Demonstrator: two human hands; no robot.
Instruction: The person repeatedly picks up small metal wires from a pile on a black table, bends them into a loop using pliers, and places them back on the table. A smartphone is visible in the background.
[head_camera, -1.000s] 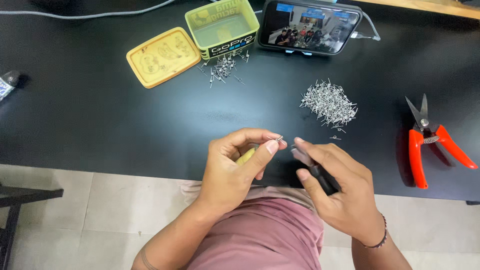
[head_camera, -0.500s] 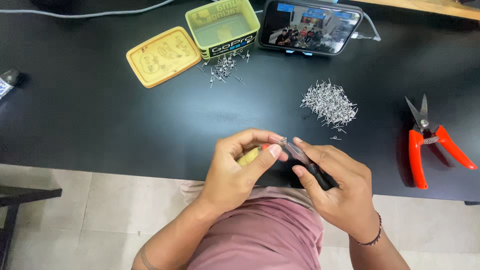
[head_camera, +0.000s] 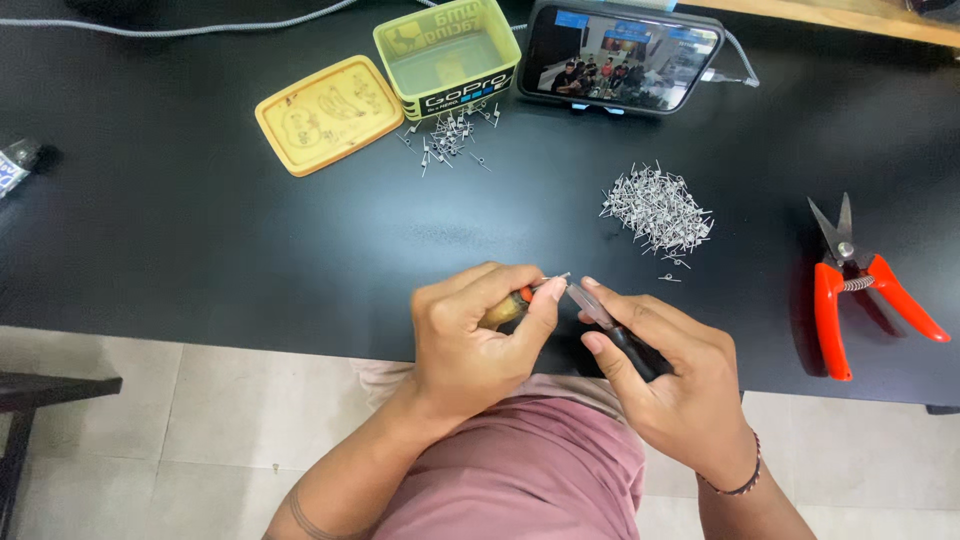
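— Where both hands meet over the near table edge (head_camera: 300, 330): left hand (head_camera: 478, 335) curled tight around a small tool with an orange-and-yellow handle (head_camera: 506, 307); thin metal tip poking out between thumb and forefinger.

— And opposite? Right hand (head_camera: 672, 375) clamped on dark-handled pliers (head_camera: 612, 325); nose touching that tip, or just beside it; cannot tell which.

— Farther back on the black top: 1 heap of small wire coils (head_camera: 658, 208), well apart from both hands; 1 smaller scatter (head_camera: 448, 135) against a green-yellow box (head_camera: 447, 60); yellow lid (head_camera: 328, 113) just beside.

— Off right: red-handled snips (head_camera: 850, 285), lying flat; behind, a phone (head_camera: 620, 57) propped upright, screen lit.
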